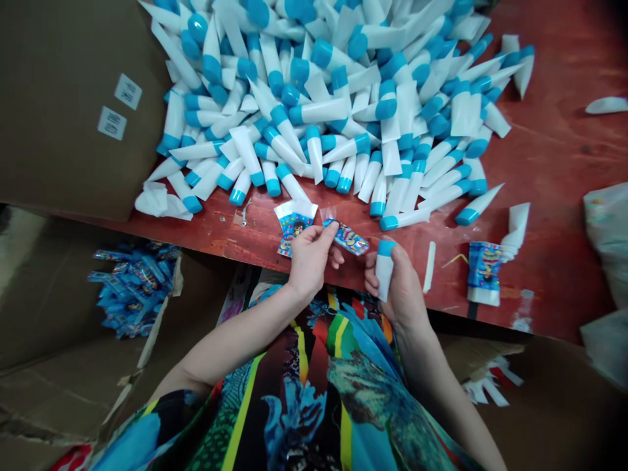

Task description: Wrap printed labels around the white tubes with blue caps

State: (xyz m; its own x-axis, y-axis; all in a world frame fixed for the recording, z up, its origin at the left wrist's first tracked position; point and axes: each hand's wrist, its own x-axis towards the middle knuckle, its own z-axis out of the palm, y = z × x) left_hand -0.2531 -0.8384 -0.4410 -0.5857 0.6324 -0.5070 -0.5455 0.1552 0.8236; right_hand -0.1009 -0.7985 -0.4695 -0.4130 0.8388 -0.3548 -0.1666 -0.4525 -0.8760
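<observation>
My left hand is closed in a pinch on a small printed plastic wrapper with a clear end, held just over the front edge of the red table. A second printed wrapper lies under its fingers. My right hand is wrapped round a white tube with a blue cap, cap pointing up. A large heap of the same white tubes with blue caps covers the table behind both hands.
A cardboard box flap stands at the left. Below it an open box holds several wrapped blue packets. A wrapped tube lies at the right on the table. Plastic bags sit at the right edge.
</observation>
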